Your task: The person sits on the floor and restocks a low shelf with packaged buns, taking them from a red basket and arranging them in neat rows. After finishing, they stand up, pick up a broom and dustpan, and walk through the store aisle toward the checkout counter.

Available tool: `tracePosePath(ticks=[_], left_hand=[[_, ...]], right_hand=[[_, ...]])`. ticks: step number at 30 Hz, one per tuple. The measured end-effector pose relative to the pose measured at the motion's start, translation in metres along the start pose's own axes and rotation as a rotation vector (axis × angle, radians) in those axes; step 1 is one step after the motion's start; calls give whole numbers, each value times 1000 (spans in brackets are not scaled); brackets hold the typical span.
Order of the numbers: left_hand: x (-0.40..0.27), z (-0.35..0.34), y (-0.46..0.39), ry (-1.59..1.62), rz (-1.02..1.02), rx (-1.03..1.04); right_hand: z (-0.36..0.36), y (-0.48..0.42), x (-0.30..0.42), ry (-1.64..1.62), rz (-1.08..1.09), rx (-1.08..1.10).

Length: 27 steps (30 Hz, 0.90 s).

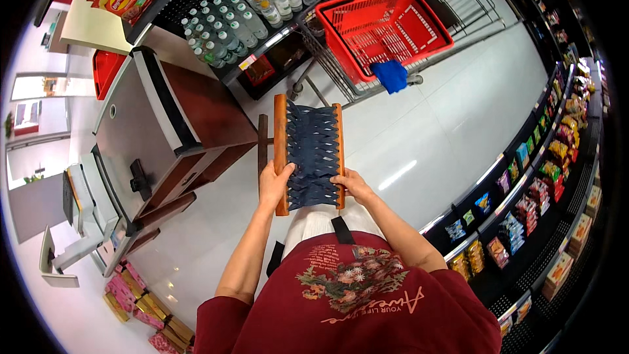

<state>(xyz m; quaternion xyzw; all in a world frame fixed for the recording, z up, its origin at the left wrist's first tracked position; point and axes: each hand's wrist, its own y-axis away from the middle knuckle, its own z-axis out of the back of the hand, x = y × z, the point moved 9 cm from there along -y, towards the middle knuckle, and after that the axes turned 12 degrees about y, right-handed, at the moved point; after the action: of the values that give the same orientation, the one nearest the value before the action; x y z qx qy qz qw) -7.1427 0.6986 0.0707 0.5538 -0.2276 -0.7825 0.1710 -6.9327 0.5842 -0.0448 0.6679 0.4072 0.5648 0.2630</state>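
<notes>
A folding stool [313,152] with two orange-brown wooden rails and a seat of woven dark blue straps is held in front of my body. My left hand [273,186] grips the lower part of its left rail, the thumb lying over the edge of the straps. On the other side my right hand [355,185] grips the right rail low down, the thumb against the straps. A dark brown wooden leg [263,145] of the stool shows beyond the left rail. The rest of its legs are hidden under the seat.
A wire shopping cart [328,61] carries a red basket [388,29] with a blue cloth [389,76] over its rim. A checkout counter [130,132] stands left. Bottled drinks [226,24] line the shelf above. Shelves with snack packets [528,211] curve along the right.
</notes>
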Motion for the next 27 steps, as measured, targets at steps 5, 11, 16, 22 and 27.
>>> tracePosePath(ticks=[5,11,16,22,27], left_hand=[[38,-5,24,-30,117,106],[63,-6,61,-113,144,176],[86,6,83,-132,183,220],[90,16,104,-202,164,225],[109,41,106,-171,68,248]], right_hand=[[-1,32,-32,-250,39,-48],[-10,51,-58,-307,139,-27],[-27,53,-109,-306,87,-19],[-52,62,-147,-318,37,-14],[-78,85,-143,-249,-49,-162]])
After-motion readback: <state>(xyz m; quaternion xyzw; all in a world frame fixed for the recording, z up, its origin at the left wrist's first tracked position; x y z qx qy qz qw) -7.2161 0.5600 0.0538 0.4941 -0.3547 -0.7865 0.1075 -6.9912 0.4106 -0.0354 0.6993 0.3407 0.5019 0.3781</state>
